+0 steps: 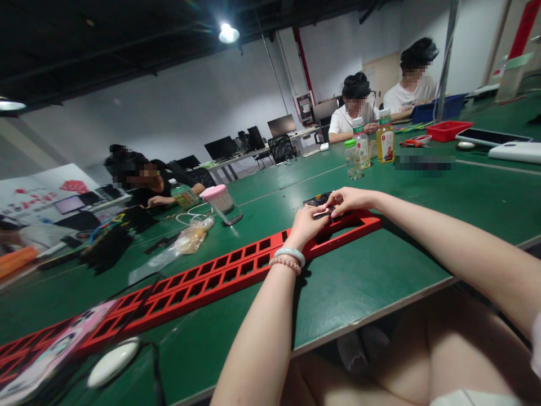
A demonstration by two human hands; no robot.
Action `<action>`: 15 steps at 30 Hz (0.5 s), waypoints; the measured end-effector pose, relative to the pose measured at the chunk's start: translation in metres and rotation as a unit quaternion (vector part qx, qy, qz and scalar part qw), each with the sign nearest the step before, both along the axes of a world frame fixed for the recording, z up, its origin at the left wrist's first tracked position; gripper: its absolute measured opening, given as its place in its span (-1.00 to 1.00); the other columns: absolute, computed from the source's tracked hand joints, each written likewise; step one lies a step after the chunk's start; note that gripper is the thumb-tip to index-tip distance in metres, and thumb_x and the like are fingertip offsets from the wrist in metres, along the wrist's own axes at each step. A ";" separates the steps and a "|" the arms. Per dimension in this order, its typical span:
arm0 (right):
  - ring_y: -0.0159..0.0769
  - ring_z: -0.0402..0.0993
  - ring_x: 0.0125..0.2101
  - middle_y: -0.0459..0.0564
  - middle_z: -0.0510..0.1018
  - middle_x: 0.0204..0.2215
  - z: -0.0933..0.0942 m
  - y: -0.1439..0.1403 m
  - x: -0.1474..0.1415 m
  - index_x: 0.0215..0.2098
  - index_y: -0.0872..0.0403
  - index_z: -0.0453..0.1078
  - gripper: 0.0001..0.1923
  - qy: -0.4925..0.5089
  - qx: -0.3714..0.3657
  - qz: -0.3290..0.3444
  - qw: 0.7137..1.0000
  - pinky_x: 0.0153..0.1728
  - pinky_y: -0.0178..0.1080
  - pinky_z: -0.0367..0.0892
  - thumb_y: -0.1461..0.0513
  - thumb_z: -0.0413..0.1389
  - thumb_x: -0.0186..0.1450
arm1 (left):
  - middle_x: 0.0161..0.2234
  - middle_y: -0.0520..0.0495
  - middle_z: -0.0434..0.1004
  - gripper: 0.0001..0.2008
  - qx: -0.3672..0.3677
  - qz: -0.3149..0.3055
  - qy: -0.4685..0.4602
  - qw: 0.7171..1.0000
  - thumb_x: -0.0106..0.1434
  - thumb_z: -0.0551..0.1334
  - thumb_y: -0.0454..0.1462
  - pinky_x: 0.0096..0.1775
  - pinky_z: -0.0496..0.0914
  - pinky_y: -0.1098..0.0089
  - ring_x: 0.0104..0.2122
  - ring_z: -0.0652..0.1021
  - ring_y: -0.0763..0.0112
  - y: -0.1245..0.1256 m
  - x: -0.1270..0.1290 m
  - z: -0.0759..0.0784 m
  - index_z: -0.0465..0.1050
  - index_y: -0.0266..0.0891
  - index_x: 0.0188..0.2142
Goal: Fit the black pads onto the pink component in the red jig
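Note:
My left hand (309, 224), with a pale green bangle and a beaded bracelet at its wrist, is closed in a pinch over the right part of a long red slotted frame (249, 265). Opposite it, my right hand (350, 198) is also pinched, and the fingertips of both meet at a small dark piece (322, 215). Its exact kind is too small to make out. Just behind the fingers lies a black object (316, 199) with a spot of orange, partly hidden by my hands. The frame lies on the green table, its left end under a pink patterned phone case (63, 349).
A pink-lidded glass jar (223, 204), a plastic bag (190, 237) and a dark bundle of wires (112, 242) lie left. Bottles (385, 138), a green-lidded jar (353, 160) and a red tray (448, 131) stand right. A white oval object (113, 362) sits in front. Several people sit across.

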State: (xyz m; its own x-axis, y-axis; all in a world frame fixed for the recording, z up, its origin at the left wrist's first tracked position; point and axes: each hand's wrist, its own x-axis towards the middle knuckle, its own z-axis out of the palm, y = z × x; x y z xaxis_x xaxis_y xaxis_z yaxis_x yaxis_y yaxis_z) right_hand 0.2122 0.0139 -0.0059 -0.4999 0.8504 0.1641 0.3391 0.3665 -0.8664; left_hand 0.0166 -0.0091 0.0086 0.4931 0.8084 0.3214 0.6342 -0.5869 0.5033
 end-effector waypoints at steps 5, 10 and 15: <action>-0.39 0.40 -0.41 -0.01 0.52 -0.38 -0.002 0.002 0.000 -0.20 0.18 0.43 -0.53 -0.004 -0.004 0.008 1.000 -0.33 -0.30 0.29 0.18 0.28 -0.08 | -0.22 -0.09 0.55 -0.72 0.024 -0.016 0.028 0.999 0.07 0.26 -0.21 -0.07 0.32 0.30 -0.17 0.50 0.22 0.001 -0.002 -0.002 0.52 -0.18 -0.19; -0.39 0.38 -0.44 -0.05 0.50 -0.44 -0.001 0.003 0.000 -0.20 0.17 0.45 -0.51 -0.029 0.001 0.011 1.000 -0.37 -0.32 0.27 0.15 0.29 -0.10 | -0.27 -0.08 0.56 -0.70 0.041 -0.035 0.053 0.997 0.09 0.24 -0.20 -0.15 0.34 0.34 -0.24 0.52 0.24 0.001 -0.002 -0.004 0.51 -0.20 -0.16; -0.38 0.36 -0.40 -0.04 0.50 -0.39 -0.002 0.006 0.000 -0.19 0.16 0.44 -0.49 -0.055 0.002 0.021 0.998 -0.34 -0.32 0.25 0.12 0.29 -0.10 | -0.24 -0.06 0.56 -0.69 0.049 -0.056 0.071 0.995 0.10 0.23 -0.19 -0.15 0.34 0.38 -0.23 0.52 0.29 0.002 -0.003 -0.004 0.49 -0.20 -0.15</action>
